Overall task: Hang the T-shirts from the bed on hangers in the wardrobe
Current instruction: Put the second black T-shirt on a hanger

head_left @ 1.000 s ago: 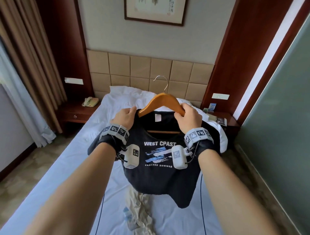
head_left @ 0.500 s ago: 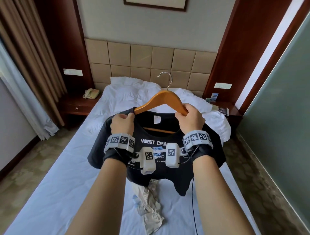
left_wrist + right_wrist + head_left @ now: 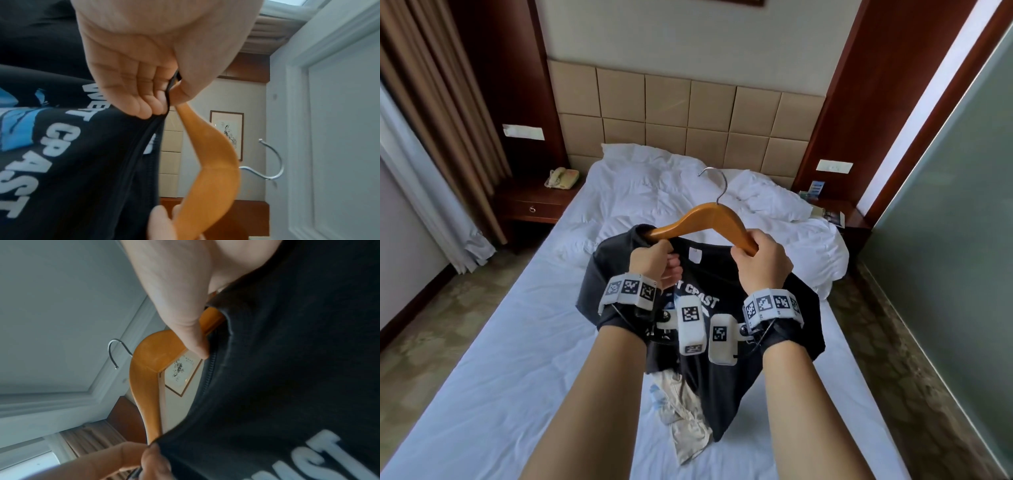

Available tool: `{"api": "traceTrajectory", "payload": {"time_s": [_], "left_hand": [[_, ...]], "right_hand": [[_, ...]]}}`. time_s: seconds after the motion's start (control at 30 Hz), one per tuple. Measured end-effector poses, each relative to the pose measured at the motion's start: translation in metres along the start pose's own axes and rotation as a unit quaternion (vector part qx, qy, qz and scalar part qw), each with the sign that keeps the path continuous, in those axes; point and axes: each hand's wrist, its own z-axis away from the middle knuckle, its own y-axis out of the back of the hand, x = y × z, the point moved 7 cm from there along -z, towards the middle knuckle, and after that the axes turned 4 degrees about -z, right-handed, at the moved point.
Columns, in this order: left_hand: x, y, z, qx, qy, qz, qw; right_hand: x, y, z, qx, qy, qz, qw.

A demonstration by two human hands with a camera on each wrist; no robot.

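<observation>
A black T-shirt (image 3: 702, 346) with white "WEST COAST" lettering hangs in front of me over the bed. A wooden hanger (image 3: 705, 219) with a metal hook (image 3: 717, 181) sits partly inside its collar. My left hand (image 3: 659, 262) pinches the collar (image 3: 168, 91) against the hanger's left arm (image 3: 207, 154). My right hand (image 3: 760, 263) grips the hanger's right arm (image 3: 148, 363) together with the shirt's neck edge (image 3: 218, 340). The hanger's left end is under the shoulder fabric; its right end shows above my right fingers.
A crumpled beige garment (image 3: 685, 421) lies on the white bed (image 3: 500, 377) below the shirt. Pillows (image 3: 763, 195) and a padded headboard (image 3: 688, 113) are behind. A nightstand with a phone (image 3: 561, 178) stands left, curtains (image 3: 431, 137) beyond. A frosted glass wall (image 3: 955, 240) runs along the right.
Both hands and the hanger have dropped lower in view. The left hand moved in from the shoulder to the collar beside the hanger's left arm.
</observation>
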Motion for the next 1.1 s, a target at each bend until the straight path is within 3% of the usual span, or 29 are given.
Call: {"api": "traceTrajectory", "payload": {"time_s": [0.2,0.4,0.53,0.67,0.73,0.83,1.0,1.1], "left_hand": [[-0.003,-0.001,0.001,-0.020,0.007,-0.035,0.999],[0.001,0.035,-0.012,0.148,-0.079,-0.040,0.985],[0.026,0.056,-0.005,0.268,-0.163,-0.227,0.922],[0.039,0.045,-0.002,0.248,-0.244,-0.378,0.858],[0.034,0.044,-0.007,0.219,-0.228,-0.414,0.854],[0.026,0.060,-0.018,0.233,-0.175,-0.424,0.857],[0.016,0.087,-0.037,0.224,-0.135,-0.347,0.901],[0.018,0.086,-0.037,0.243,-0.126,-0.387,0.880]], "right_hand": [[0.006,0.000,0.007,0.003,-0.010,0.010,1.000],[0.015,0.007,0.010,-0.007,-0.041,0.003,0.999],[0.016,0.007,0.011,-0.025,-0.057,0.004,0.998],[0.014,0.007,0.009,-0.055,-0.063,-0.022,0.996],[0.011,0.010,0.007,-0.056,-0.051,-0.033,0.997],[0.011,0.018,0.002,-0.040,-0.044,-0.041,0.997],[0.019,0.019,-0.002,-0.031,-0.054,-0.042,0.997],[0.021,0.009,-0.002,-0.061,-0.064,-0.023,0.996]]}}
